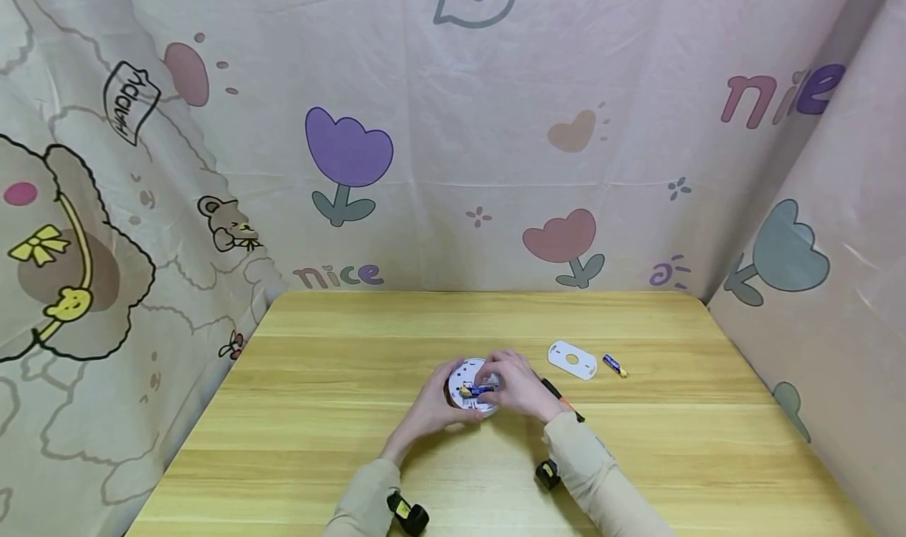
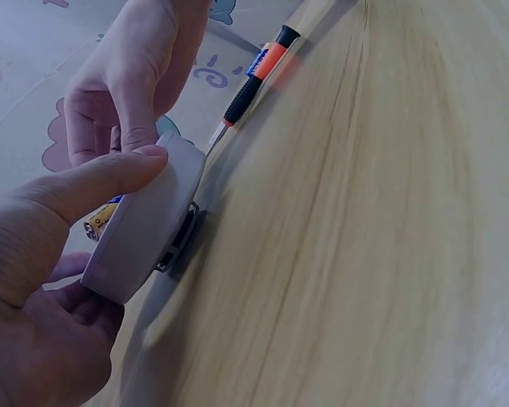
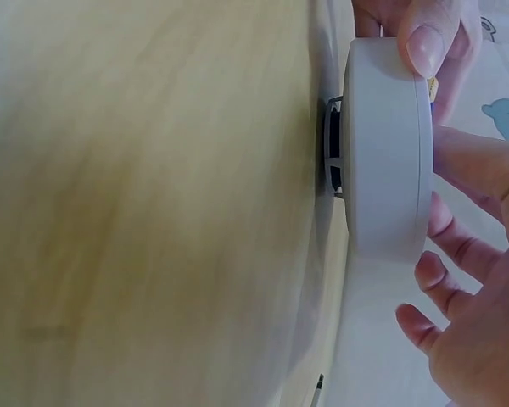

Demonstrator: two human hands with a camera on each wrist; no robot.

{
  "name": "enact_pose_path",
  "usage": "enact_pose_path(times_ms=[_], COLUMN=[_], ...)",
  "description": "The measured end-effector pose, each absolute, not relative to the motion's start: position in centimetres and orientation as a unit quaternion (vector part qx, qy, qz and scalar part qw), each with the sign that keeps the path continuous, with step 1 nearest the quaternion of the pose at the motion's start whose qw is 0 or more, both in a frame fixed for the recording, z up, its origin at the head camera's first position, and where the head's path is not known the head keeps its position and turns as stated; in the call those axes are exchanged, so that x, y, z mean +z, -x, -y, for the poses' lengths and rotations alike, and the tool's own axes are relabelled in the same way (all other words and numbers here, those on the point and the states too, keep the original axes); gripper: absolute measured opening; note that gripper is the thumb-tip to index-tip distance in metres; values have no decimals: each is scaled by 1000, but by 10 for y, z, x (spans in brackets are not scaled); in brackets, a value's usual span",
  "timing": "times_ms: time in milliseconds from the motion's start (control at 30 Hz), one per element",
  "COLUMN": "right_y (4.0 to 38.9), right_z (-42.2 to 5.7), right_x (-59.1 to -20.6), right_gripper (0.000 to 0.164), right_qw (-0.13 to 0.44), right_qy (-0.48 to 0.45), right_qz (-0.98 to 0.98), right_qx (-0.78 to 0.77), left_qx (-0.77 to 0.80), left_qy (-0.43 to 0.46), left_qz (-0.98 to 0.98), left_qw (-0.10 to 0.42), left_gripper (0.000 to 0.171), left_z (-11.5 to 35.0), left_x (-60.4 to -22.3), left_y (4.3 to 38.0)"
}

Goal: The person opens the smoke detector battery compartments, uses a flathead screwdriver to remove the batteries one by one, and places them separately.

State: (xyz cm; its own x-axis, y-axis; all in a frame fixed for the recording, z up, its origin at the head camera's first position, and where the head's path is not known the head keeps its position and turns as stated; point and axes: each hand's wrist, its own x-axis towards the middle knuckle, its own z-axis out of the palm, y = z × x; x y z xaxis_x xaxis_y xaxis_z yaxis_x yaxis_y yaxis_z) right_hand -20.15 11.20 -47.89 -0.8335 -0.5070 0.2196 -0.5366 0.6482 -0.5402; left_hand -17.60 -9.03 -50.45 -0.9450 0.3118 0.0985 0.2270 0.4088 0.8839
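Observation:
A round white device lies on the wooden table, open side up, with a blue and yellow battery in it. My left hand grips the device's rim, its thumb lying over the edge of the device. My right hand reaches in from the right, and its fingertips pinch the battery. In the right wrist view the device is seen edge-on, with my right hand's fingers at its open face.
A screwdriver with an orange and black handle lies just right of my right hand. A white oval cover plate and a loose battery lie further right. Patterned cloth walls close in the table.

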Motion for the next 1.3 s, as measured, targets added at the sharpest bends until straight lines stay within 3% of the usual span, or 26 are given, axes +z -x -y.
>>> enact_pose_path(times_ms=[467, 1300], right_y=[202, 210], right_z=[-111, -109], right_x=[-485, -483], right_gripper=[17, 18], right_qw=[78, 49], right_qy=[-331, -346], right_qz=[908, 906], right_qx=[245, 238], left_qx=[516, 520], left_qy=[-167, -166], left_qz=[-839, -837], left_qw=[43, 49], left_gripper=[105, 105], left_z=[91, 91], left_x=[-505, -505], left_y=[175, 176])
